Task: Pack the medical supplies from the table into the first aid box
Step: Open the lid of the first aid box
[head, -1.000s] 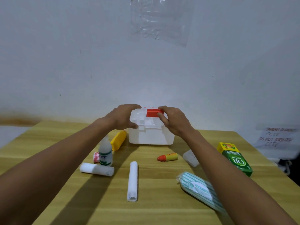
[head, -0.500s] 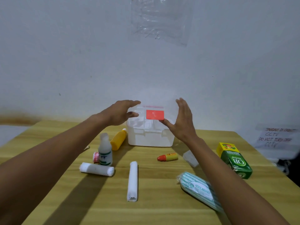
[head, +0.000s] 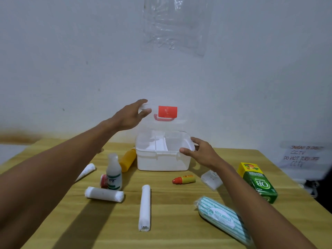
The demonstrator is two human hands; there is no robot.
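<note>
Wooden table (head: 179,230), supplies scattered on it. First aid box (head: 162,159) sits at the far centre, white body, interior divider visible, nothing in it from what shows. Clear lid (head: 162,121) stands upright, red latch (head: 167,111) at its top.

Left hand (head: 130,115) pinches the lid's top left corner. Right hand (head: 201,153) is open, fingers spread, touching the box's front right corner.

Risks: let go and the lid likely drops shut; box looks light, may slide or tip back.

Unpacked: striped pack (head: 221,216), green OB carton (head: 258,182), gauze rolls (head: 144,207), clear bottle (head: 113,172), small dropper (head: 183,179).
</note>
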